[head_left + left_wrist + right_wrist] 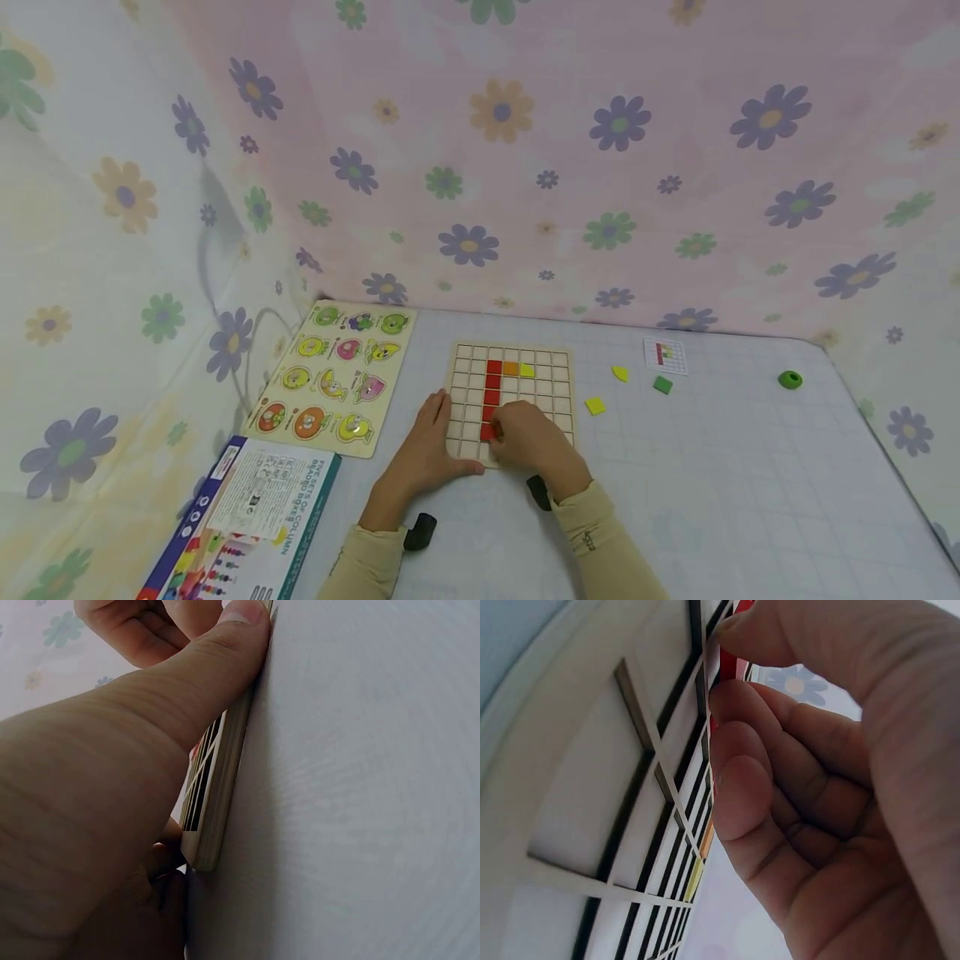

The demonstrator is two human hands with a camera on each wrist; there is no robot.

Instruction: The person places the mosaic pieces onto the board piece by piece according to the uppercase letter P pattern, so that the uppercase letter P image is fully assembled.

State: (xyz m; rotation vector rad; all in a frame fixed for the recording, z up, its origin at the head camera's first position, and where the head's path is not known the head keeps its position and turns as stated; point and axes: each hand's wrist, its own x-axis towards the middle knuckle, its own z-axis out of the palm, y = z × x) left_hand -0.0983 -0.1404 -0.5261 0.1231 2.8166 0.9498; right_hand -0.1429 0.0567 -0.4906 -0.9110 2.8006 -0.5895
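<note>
A wooden grid board [459, 346] lies flat, bearing a column of red square tiles [492, 382]. To the right of the column's top sit an orange tile [511, 368] and a yellow tile [527, 370]. My left hand [426, 450] steadies the board's near left corner, fingers stretched along the left side and thumb along the near edge. At the column's lower end, my right hand [536, 440] pinches a red tile [729, 666] between thumb and forefinger, close over the grid. Its other fingers are curled in, and part of the tile is hidden.
Right of the board lie a yellow square [595, 406], a yellow curved piece [620, 374], a green square [662, 385] and a pattern card [666, 357]. Farther right is a green bead [791, 380]. On the left are a fruit puzzle board [337, 375] and a box [255, 492].
</note>
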